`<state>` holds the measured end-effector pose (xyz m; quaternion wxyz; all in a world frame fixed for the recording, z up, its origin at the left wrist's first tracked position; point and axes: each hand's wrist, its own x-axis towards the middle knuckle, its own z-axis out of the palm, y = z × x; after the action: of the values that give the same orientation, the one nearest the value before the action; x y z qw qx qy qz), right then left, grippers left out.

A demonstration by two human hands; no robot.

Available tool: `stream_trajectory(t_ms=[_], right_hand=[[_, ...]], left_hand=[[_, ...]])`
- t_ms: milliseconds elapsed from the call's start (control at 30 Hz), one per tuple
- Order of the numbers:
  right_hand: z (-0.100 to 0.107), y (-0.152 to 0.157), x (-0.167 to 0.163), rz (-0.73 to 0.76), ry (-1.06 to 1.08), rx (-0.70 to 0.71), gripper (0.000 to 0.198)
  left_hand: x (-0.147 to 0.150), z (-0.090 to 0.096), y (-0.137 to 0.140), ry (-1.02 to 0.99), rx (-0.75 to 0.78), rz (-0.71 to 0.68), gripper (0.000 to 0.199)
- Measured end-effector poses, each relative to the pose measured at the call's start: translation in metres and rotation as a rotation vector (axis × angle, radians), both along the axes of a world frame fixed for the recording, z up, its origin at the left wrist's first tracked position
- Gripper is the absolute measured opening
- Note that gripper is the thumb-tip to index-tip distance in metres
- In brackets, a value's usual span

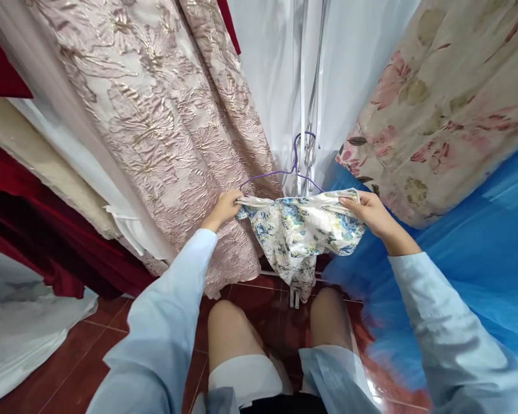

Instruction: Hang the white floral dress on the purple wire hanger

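A white floral garment (302, 224) with blue and yellow flowers is stretched between my hands, its lower part hanging in folds above the floor. My left hand (228, 207) pinches its left upper corner. At the opposite upper corner, my right hand (366, 210) grips the cloth with the thumb on top. A purple hanger (276, 171) rises behind the garment's upper edge, its hook pointing up. The hanger's lower part is hidden by the cloth, so I cannot tell how the garment sits on it.
Long hanging fabrics surround me: a pink embossed cloth (155, 126) on the left, white drapes (267, 69) ahead, a beige floral cloth (453, 115) and blue tulle (479, 247) on the right. Dark red cloth (43, 230) hangs far left. Red tiles (90, 351) cover the floor.
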<state>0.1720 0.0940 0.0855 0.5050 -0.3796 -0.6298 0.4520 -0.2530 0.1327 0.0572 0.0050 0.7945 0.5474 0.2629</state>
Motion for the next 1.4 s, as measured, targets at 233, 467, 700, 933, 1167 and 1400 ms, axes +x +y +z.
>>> stream_trajectory(t_ms=[233, 467, 700, 933, 1167, 1400], right_hand=[[0.001, -0.001, -0.001, -0.028, 0.059, -0.102, 0.038], [0.009, 0.002, 0.006, -0.055, 0.014, -0.159, 0.036], [0.006, 0.014, -0.004, -0.218, -0.250, 0.198, 0.037], [0.025, 0.006, -0.027, -0.726, -0.722, 0.248, 0.050], [0.054, -0.002, -0.033, -0.743, -0.761, 0.283, 0.055], [0.104, -0.012, -0.053, -0.650, -0.779, 0.380, 0.040]], left_hand=[[0.006, 0.027, 0.022, -0.006, 0.135, 0.134, 0.023], [0.042, 0.054, 0.025, -0.279, 0.238, -0.025, 0.019], [0.081, 0.058, -0.001, -0.297, 0.018, -0.017, 0.012], [0.089, 0.057, -0.040, -0.183, 0.184, 0.078, 0.021], [0.089, 0.068, -0.067, -0.138, 0.271, 0.217, 0.030], [0.079, 0.059, -0.070, -0.157, 0.300, 0.252, 0.032]])
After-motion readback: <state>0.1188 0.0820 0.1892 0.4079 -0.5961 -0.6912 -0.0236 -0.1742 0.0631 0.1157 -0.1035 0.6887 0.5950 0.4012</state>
